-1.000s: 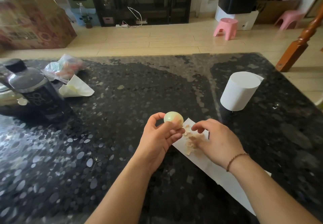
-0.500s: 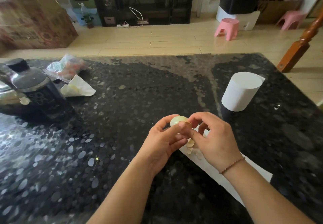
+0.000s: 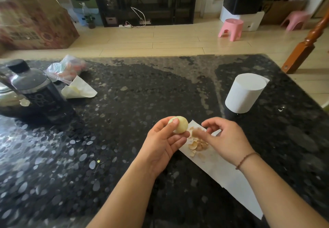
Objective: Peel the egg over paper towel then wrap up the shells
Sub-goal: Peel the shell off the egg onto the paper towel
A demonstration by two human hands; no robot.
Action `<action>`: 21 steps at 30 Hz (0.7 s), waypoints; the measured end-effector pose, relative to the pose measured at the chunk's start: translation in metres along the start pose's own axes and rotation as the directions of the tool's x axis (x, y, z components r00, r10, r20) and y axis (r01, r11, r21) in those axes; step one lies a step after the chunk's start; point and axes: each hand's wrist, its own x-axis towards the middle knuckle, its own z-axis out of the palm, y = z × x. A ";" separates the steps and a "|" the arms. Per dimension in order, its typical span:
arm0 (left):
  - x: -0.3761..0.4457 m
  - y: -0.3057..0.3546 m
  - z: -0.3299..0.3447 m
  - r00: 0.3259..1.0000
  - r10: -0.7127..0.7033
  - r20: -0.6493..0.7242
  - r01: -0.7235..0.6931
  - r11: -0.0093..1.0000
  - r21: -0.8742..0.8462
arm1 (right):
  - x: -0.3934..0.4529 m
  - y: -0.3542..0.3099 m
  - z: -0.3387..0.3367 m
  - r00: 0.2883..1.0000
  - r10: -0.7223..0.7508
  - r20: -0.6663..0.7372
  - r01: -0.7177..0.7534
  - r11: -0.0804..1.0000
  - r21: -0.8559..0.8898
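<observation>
Since half a second ago the right hand (image 3: pixel 229 141) has come off the egg (image 3: pixel 179 124) and dropped a little toward the paper towel (image 3: pixel 222 172); the left hand (image 3: pixel 164 142) has kept the egg where it was.

Grip: left hand pinches the egg, thumb laid across its near-left face, fingertips under and behind it. Egg looks fully bare, pale cream. Its long axis seems to run up and slightly away from the camera, but the thumb covers one end, so blunt end versus pointed end cannot be told.

Just right of the grip: right hand, palm down, fingers loosely curled and apart, holding nothing that can be made out. Its fingertips are motion-blurred, and whether a shell flake sits between them is unclear. A thin cord bracelet (image 3: pixel 246 159) sits on that wrist.

Below the right fingers, beside the grip: shell pieces (image 3: pixel 197 145), tan, heaped on the towel's far end. The towel is a long white strip running toward the camera and right, partly hidden by the right forearm.

Both forearms enter from the bottom edge, angled inward.

Beyond the grip to the right: an upright white paper roll (image 3: pixel 246 94) on the black speckled table (image 3: pixel 124 112). Far left: a dark bottle (image 3: pixel 38 94).
</observation>
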 end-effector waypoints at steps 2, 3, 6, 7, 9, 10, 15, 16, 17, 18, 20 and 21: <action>0.003 -0.004 0.001 0.983 0.152 -0.103 -0.125 0.964 0.236 | -0.002 0.000 0.003 1.000 -0.007 -0.006 0.006 0.976 -0.219; 0.003 -0.006 0.001 0.953 0.267 -0.142 -0.190 0.892 0.409 | -0.004 -0.004 0.005 0.997 -0.059 -0.053 0.046 0.974 -0.222; 0.000 -0.014 0.003 0.849 0.523 -0.076 -0.344 0.656 0.672 | -0.009 -0.020 0.008 0.970 -0.150 -0.189 0.155 0.988 0.016; -0.001 -0.016 0.004 0.825 0.564 -0.041 -0.386 0.614 0.688 | -0.011 -0.024 0.010 0.973 -0.142 -0.182 0.157 0.985 0.070; -0.001 -0.019 0.005 0.770 0.638 0.026 -0.448 0.511 0.734 | -0.014 -0.027 0.015 0.976 -0.151 -0.156 0.159 0.986 0.039; -0.001 -0.021 0.005 0.743 0.667 0.063 -0.469 0.451 0.760 | -0.015 -0.026 0.017 0.975 -0.162 -0.151 0.164 0.986 0.001; -0.002 -0.023 0.005 0.668 0.726 0.167 -0.495 0.265 0.828 | -0.015 -0.024 0.017 0.975 -0.172 -0.137 0.171 0.985 -0.016; -0.001 -0.023 0.004 0.669 0.726 0.160 -0.491 0.270 0.828 | -0.015 -0.025 0.016 0.972 -0.191 -0.134 0.189 0.982 -0.029; -0.001 -0.022 0.004 0.670 0.726 0.155 -0.490 0.276 0.827 | -0.015 -0.025 0.016 0.969 -0.211 -0.128 0.208 0.977 -0.038; -0.001 -0.022 0.004 0.673 0.724 0.150 -0.491 0.285 0.823 | -0.016 -0.025 0.016 0.965 -0.230 -0.129 0.225 0.973 -0.050; -0.001 -0.020 0.004 0.704 0.701 0.115 -0.483 0.354 0.801 | -0.015 -0.025 0.015 0.954 -0.253 -0.163 0.246 0.967 -0.060; -0.002 -0.019 0.004 0.739 0.670 0.070 -0.463 0.429 0.776 | -0.013 -0.023 0.013 0.948 -0.254 -0.191 0.249 0.967 -0.047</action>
